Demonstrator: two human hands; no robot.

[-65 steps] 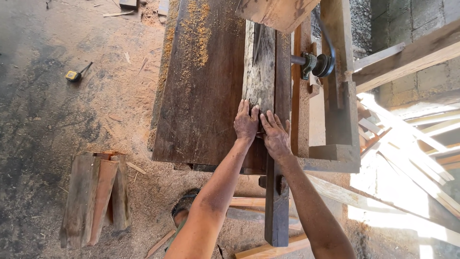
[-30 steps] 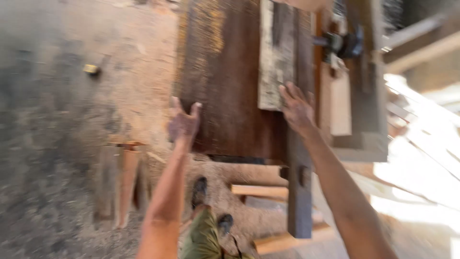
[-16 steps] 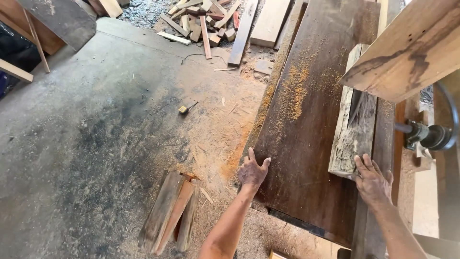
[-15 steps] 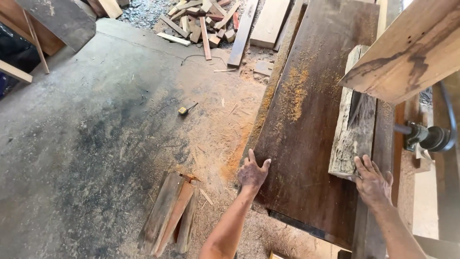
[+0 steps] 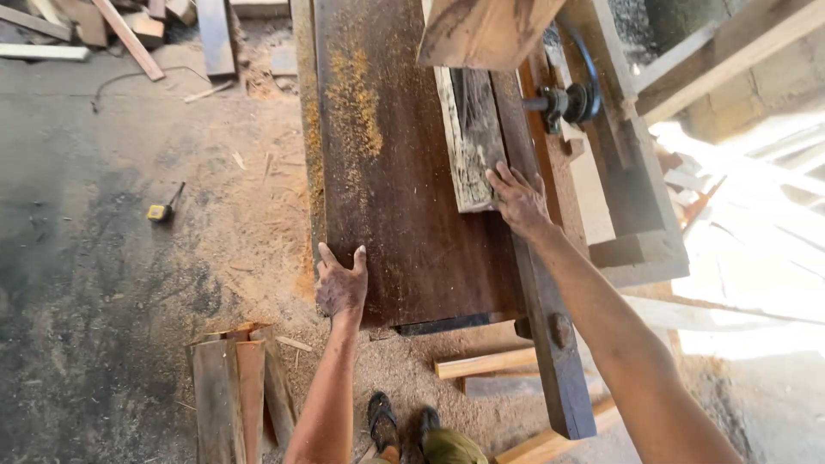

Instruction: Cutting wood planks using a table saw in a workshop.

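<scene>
The concrete floor (image 5: 103,258) spreads out on my left, grey and dusted with sawdust, with loose offcuts (image 5: 129,26) scattered at its far edge. Next in bulk is the bench (image 5: 412,198), a long dark slab streaked with orange sawdust, running away from me. A thick wooden beam (image 5: 485,30) crosses above its far end, and a timber frame (image 5: 632,172) with a black iron crank (image 5: 571,99) stands along its right side.

On the bench lies the weathered plank (image 5: 468,142), pale grey and cracked, resting lengthwise near the right edge. My right hand (image 5: 518,199) presses on its near end, fingers spread and flat across the wood rather than closed around it. My left hand (image 5: 341,283) is well apart from the plank, at the near left corner of the bench, fingers apart and thumb raised, palm against the slab's edge.

Below the left hand a bundle of short boards (image 5: 236,387) lies on the floor, and a pale strip (image 5: 485,363) lies under the bench's near end. My feet (image 5: 404,425) show at the bottom. Smallest, a yellow tape measure (image 5: 160,211) sits alone out on the floor.
</scene>
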